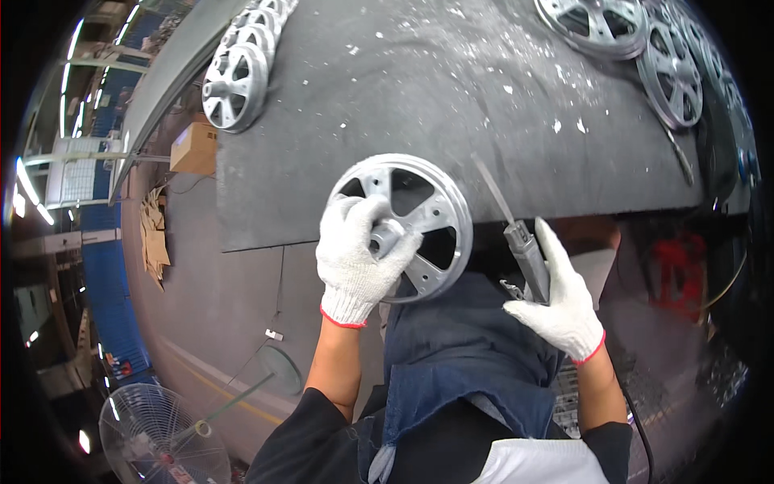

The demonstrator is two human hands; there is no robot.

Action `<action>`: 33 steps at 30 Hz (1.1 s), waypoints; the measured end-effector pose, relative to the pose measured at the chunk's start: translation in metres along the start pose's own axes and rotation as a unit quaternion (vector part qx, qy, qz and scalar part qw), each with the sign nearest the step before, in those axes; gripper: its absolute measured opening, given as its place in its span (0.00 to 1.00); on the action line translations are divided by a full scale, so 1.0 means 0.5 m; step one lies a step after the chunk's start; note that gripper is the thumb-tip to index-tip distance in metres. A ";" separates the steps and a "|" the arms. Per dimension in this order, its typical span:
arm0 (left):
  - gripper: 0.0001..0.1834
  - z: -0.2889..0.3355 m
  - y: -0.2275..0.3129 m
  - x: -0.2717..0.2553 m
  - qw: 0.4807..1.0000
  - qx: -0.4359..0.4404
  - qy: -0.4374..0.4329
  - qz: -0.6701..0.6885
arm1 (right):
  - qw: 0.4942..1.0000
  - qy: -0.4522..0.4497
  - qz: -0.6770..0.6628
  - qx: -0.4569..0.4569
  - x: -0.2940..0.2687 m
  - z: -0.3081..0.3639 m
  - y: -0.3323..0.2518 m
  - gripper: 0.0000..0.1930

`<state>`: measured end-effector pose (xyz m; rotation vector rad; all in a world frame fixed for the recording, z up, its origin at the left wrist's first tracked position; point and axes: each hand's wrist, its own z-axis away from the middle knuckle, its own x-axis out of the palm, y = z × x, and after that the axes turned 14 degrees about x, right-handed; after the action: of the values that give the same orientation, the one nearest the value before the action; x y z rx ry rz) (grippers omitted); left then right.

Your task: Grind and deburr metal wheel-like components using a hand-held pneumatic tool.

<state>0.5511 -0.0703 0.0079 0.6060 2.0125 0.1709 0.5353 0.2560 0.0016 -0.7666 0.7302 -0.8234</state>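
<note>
My left hand [359, 250], in a white knit glove with a red cuff, grips a silver spoked metal wheel [459, 234] by its hub. The wheel is tilted at the front edge of the dark worktable, and part of its hub and spokes is hidden behind my fingers. To the right, my gloved right hand [562, 292] is closed around the grey body of a hand-held power file [529, 264]. Its thin flat blade points up and to the left, apart from the wheel's rim.
White chips lie scattered over the dark worktable [387, 105]. A row of similar wheels [235, 87] stands at the back left, and more wheels [676, 77] lean at the back right beside a thin rod [681, 157]. A cardboard box [193, 149] and a standing fan [165, 436] are on the left.
</note>
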 end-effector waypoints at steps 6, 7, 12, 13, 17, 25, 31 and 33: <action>0.22 -0.003 -0.004 0.010 0.997 -0.035 -0.061 0.010 | 0.994 0.030 -0.104 -0.030 0.036 0.003 0.039 0.56; 0.19 -0.007 0.002 0.009 0.996 -0.058 -0.061 0.029 | 0.996 0.051 0.021 -0.064 0.038 0.008 0.038 0.52; 0.18 -0.003 0.003 0.013 0.997 -0.050 -0.061 0.017 | 0.969 0.085 0.216 -0.088 0.046 0.016 0.030 0.44; 0.17 -0.009 0.003 0.017 0.996 -0.065 -0.062 0.022 | 0.972 0.052 0.223 -0.048 0.028 0.011 0.012 0.42; 0.18 -0.015 0.003 -0.007 0.998 -0.044 -0.052 0.004 | 0.990 -0.111 -0.083 0.018 0.008 0.004 -0.031 0.40; 0.27 -0.010 0.030 0.003 0.993 -0.044 -0.042 -0.100 | 0.953 -0.168 -0.144 0.209 -0.002 0.010 -0.025 0.43; 0.30 -0.006 0.040 -0.013 0.984 -0.108 -0.089 -0.115 | 0.962 -0.157 -0.104 0.200 0.013 0.023 -0.023 0.42; 0.29 -0.001 0.029 -0.003 0.983 -0.100 -0.107 -0.109 | 0.989 -0.112 0.001 0.098 0.010 0.010 -0.007 0.42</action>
<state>0.5565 -0.0582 0.0146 0.2619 1.8112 0.1658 0.5407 0.2517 0.0056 -0.6678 0.4422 -0.7800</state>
